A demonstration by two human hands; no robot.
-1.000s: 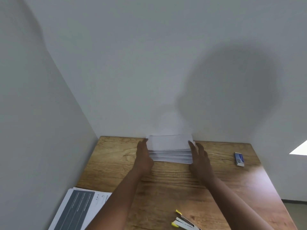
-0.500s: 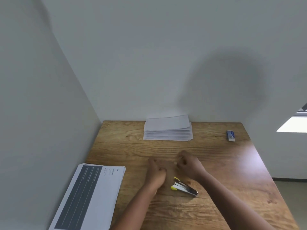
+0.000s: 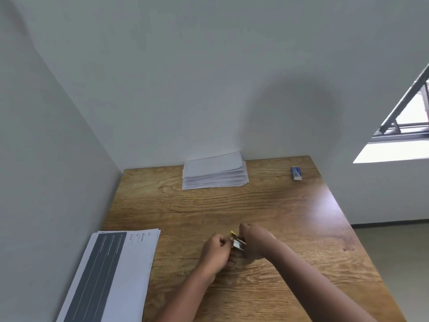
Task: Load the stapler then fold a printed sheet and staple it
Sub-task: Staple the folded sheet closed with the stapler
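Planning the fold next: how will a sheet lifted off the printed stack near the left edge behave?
Probably floppy: the printed stack consists of thin, flat-lying sheets. Likely light, so one may slide rather than lift. Edges look slightly fanned, which should help separate one.

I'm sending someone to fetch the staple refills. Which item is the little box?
Start at the wooden table and go to its far right corner. The small box lies there alone, blue and white, far smaller than the folded white stack by the wall.

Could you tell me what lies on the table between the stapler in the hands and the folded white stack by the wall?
Nothing: in the head view, only bare wooden table separates the stapler from the folded stack.
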